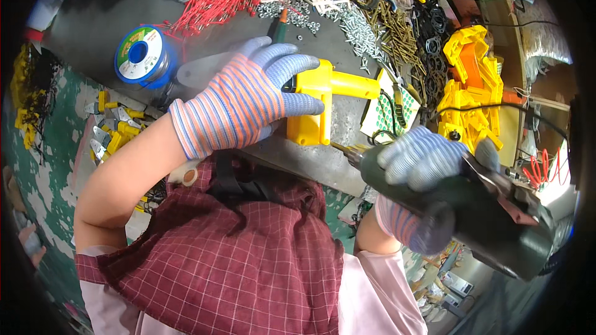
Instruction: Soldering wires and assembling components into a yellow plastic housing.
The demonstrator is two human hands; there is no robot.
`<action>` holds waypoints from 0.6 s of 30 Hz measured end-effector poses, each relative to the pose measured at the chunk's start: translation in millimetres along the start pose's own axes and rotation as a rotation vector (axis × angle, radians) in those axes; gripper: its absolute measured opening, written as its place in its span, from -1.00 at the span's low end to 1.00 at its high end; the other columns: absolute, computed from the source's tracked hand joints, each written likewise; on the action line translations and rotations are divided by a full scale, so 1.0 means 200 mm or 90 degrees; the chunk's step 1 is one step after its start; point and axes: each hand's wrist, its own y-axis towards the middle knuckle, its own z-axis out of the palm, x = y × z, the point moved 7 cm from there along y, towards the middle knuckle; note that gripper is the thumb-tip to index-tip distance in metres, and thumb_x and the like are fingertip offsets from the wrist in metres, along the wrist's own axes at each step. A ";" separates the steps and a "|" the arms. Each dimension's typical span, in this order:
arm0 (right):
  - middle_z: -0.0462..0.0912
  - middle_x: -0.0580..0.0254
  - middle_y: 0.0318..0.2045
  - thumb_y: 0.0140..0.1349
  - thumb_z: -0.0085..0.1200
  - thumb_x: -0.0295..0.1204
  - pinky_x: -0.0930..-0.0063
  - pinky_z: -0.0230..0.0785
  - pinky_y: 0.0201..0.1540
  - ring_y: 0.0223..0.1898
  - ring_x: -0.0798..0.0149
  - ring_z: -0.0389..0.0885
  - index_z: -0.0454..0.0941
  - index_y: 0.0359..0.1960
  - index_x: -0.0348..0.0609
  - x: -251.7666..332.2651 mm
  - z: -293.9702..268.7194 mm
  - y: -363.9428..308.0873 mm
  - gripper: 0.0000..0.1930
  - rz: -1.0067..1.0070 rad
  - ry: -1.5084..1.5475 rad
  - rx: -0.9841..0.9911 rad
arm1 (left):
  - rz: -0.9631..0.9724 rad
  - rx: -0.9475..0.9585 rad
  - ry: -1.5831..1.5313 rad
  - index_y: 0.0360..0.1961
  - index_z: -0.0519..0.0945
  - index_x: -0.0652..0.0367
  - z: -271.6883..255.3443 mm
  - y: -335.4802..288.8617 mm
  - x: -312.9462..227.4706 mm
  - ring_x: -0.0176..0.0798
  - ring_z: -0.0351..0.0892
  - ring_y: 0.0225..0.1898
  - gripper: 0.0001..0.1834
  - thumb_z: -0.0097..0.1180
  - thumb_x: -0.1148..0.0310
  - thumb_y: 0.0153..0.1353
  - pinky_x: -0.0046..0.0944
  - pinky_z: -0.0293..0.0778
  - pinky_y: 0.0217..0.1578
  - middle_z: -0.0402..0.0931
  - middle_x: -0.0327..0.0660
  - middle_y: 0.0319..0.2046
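Observation:
My left hand (248,96), in a striped knit glove with grey-blue fingertips, grips a yellow plastic housing (310,108) from its left side. A yellow handle-like arm of the housing points right. In my gloved right hand (419,164), fingers wrapped round the body, is a dark green power screwdriver (490,217), partly blurred by motion. Its bit (341,149) points left and reaches the housing's lower right corner; whether it sits in a screw I cannot tell. Just right of the housing lies a sheet with green round stickers (375,118), with black cable loops over it.
Along the bench's far side are heaps of red wires (214,3), metal nuts (298,15), silver screws (360,34) and brass-coloured screws (400,37). A blue wire spool (141,59) stands at left, yellow plastic shells (469,96) at right. A black cable crosses the shells.

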 end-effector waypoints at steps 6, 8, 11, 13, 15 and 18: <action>0.54 0.09 -0.47 0.17 0.23 -0.32 0.21 0.47 -0.39 -0.50 0.15 0.53 0.41 -0.05 -0.27 -0.09 0.03 -0.02 -0.60 0.016 -0.030 0.018 | -0.030 -0.090 -0.013 0.03 0.57 -0.21 -0.02 -0.02 0.06 0.10 0.47 0.07 -0.38 0.38 0.37 -0.19 0.07 0.38 0.10 0.46 -0.07 0.08; 0.54 0.10 -0.46 0.17 0.25 -0.33 0.21 0.48 -0.40 -0.50 0.15 0.54 0.41 -0.04 -0.26 -0.10 0.04 -0.03 -0.59 0.023 -0.042 0.022 | -0.097 -0.117 -0.035 0.04 0.56 -0.11 -0.03 -0.02 0.09 0.09 0.48 0.05 -0.37 0.38 0.35 -0.20 0.05 0.39 0.10 0.47 -0.06 0.06; 0.56 0.10 -0.46 0.16 0.29 -0.36 0.20 0.50 -0.40 -0.49 0.15 0.56 0.41 -0.02 -0.24 -0.12 0.07 -0.04 -0.58 0.021 -0.059 0.032 | -0.167 -0.153 -0.020 0.03 0.52 0.16 -0.05 -0.03 0.12 0.08 0.49 0.00 -0.33 0.40 0.30 -0.22 -0.01 0.41 0.08 0.49 -0.05 -0.01; 0.57 0.07 -0.45 0.16 0.29 -0.36 0.19 0.51 -0.39 -0.49 0.13 0.57 0.41 0.00 -0.26 -0.12 0.07 -0.09 -0.56 0.052 -0.048 -0.040 | -0.200 -0.150 -0.037 0.00 0.52 0.18 -0.04 -0.04 0.13 0.07 0.49 0.01 -0.33 0.41 0.30 -0.25 -0.02 0.41 0.06 0.51 -0.06 -0.05; 0.60 0.01 -0.43 0.16 0.30 -0.36 0.16 0.52 -0.38 -0.49 0.08 0.58 0.42 0.03 -0.29 -0.14 0.05 -0.13 -0.54 0.101 -0.014 -0.183 | -0.210 -0.164 -0.032 -0.02 0.53 0.16 -0.06 -0.05 0.12 0.05 0.49 0.00 -0.36 0.41 0.30 -0.25 -0.03 0.42 0.06 0.52 -0.06 -0.08; 0.62 -0.03 -0.40 0.21 0.24 -0.34 0.11 0.52 -0.33 -0.45 0.06 0.59 0.45 0.02 -0.32 -0.09 0.08 -0.07 -0.58 0.107 -0.013 -0.180 | -0.232 -0.144 -0.015 0.00 0.54 0.14 -0.03 -0.07 0.14 0.06 0.49 -0.01 -0.33 0.41 0.27 -0.26 -0.02 0.41 0.07 0.52 -0.06 -0.06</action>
